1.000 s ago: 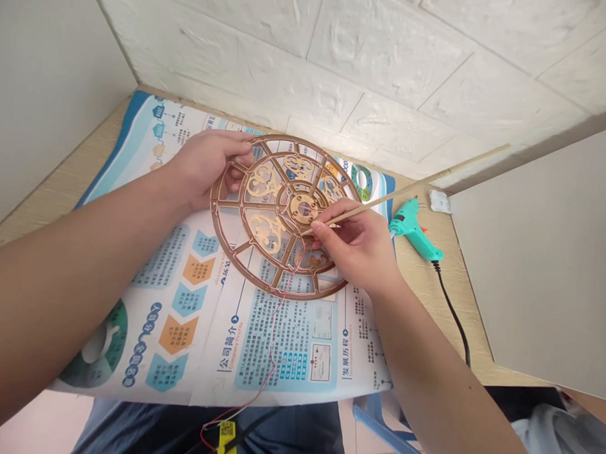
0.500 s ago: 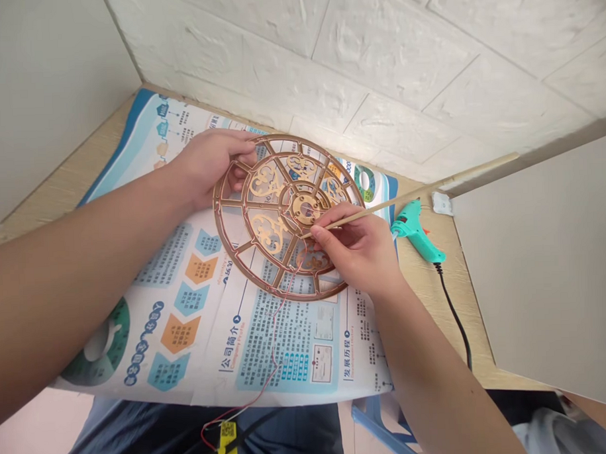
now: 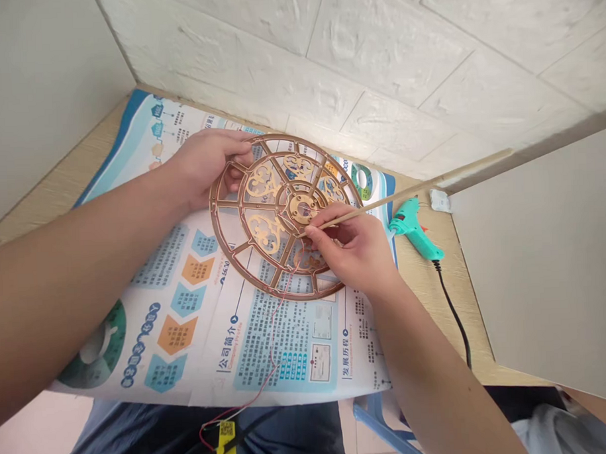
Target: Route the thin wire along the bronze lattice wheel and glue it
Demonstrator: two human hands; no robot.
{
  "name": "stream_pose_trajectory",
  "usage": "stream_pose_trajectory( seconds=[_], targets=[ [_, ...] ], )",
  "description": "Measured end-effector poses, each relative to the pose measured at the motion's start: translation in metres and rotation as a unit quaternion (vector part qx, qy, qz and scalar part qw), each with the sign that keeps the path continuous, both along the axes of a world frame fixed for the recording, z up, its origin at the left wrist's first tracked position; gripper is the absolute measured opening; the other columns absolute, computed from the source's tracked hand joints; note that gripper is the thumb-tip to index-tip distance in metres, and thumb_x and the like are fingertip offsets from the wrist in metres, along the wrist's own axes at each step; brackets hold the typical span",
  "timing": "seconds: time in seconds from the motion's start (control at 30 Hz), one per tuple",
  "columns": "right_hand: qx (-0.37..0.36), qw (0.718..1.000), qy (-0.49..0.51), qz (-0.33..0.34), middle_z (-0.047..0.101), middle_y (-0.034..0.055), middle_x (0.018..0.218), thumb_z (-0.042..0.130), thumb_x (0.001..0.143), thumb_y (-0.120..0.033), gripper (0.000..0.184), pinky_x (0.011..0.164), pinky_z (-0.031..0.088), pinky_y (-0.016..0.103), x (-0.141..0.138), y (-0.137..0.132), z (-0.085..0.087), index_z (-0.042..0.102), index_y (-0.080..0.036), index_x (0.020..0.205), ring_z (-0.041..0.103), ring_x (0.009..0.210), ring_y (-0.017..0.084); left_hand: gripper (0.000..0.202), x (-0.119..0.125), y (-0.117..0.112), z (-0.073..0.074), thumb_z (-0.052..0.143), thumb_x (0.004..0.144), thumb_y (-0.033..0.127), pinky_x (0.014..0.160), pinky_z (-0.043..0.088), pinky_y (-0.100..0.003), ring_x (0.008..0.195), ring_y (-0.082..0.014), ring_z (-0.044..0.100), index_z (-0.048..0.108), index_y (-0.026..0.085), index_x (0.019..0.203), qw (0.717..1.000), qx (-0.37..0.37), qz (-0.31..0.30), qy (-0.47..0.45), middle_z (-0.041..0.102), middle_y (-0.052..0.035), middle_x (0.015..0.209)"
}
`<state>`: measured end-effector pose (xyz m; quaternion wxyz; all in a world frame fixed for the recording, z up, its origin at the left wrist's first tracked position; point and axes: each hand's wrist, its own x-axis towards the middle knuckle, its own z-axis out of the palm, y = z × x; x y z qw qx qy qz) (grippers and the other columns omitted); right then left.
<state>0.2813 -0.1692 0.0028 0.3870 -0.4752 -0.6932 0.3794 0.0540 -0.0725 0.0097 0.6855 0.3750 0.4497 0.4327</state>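
A round brown openwork wheel frame (image 3: 279,276) with gold scroll ornaments is tilted above the printed sheet. My left hand (image 3: 216,165) grips its upper-left rim, fingers curled around the edge. Between the thumb and fingers of my right hand (image 3: 351,248) is a long thin wooden stick (image 3: 406,192), its near tip touching the frame just below the hub. Thin red and white wires (image 3: 273,347) run from the hub area down over the sheet to a yellow tag (image 3: 225,445) near my lap.
A teal glue gun (image 3: 415,230) with a black cord (image 3: 454,314) lies on the wooden table (image 3: 469,363) at the right, beside a small white block (image 3: 440,200). The printed sheet (image 3: 208,363) covers much of the table. A white brick-pattern wall (image 3: 377,65) and side panels (image 3: 547,245) enclose it.
The whole scene shifts slightly left in view. Both hands keep their holds, and the stick's tip stays at nearly the same spot below the hub.
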Motion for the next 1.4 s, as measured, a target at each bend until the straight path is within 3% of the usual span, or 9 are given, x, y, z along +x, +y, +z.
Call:
stream_pose_trajectory(
  seconds=[0.2,0.6,0.97,1.4],
  targets=[
    [-0.043,0.997,0.065,-0.006,0.064,0.0011,0.082,0.075,0.089,-0.032,0.017,0.057,0.054,0.027,0.0,0.0005,0.0013,0.064,-0.021,0.082,0.063,0.067,0.013,0.027,-0.0021,0.0021,-0.0034,0.043,0.091,-0.001,0.033,0.027,-0.017,0.04,-0.0062,0.035,0.047,0.016,0.071,1.0,-0.001,-0.004,-0.009,0.038,0.0024,0.058],
    [-0.03,0.999,0.031,0.007,0.064,0.0013,0.082,0.074,0.089,-0.033,0.017,0.055,0.05,0.026,0.0007,-0.0007,0.002,0.066,-0.021,0.082,0.059,0.064,0.012,0.029,-0.0008,-0.0003,-0.0007,0.042,0.089,-0.002,0.035,0.027,-0.017,0.041,-0.006,0.033,0.048,0.015,0.067,1.0,0.004,-0.001,-0.007,0.036,0.0019,0.058],
    [-0.054,0.998,0.043,-0.007,0.066,0.0032,0.087,0.077,0.088,-0.034,0.018,0.06,0.058,0.027,0.0004,0.0005,0.0017,0.066,-0.021,0.082,0.065,0.071,0.014,0.029,-0.0003,-0.0019,0.0015,0.046,0.085,-0.003,0.035,0.025,-0.019,0.042,-0.0066,0.034,0.047,0.015,0.063,1.0,-0.005,0.009,-0.002,0.037,0.0012,0.054],
    [-0.049,0.998,0.041,-0.001,0.065,0.0022,0.084,0.077,0.088,-0.036,0.02,0.058,0.055,0.027,0.001,-0.0004,0.0015,0.065,-0.021,0.083,0.063,0.067,0.013,0.031,-0.0011,-0.0011,-0.0006,0.042,0.088,-0.002,0.034,0.026,-0.018,0.041,-0.0063,0.033,0.047,0.015,0.064,1.0,0.01,-0.008,0.001,0.035,0.0017,0.055]
  ],
)
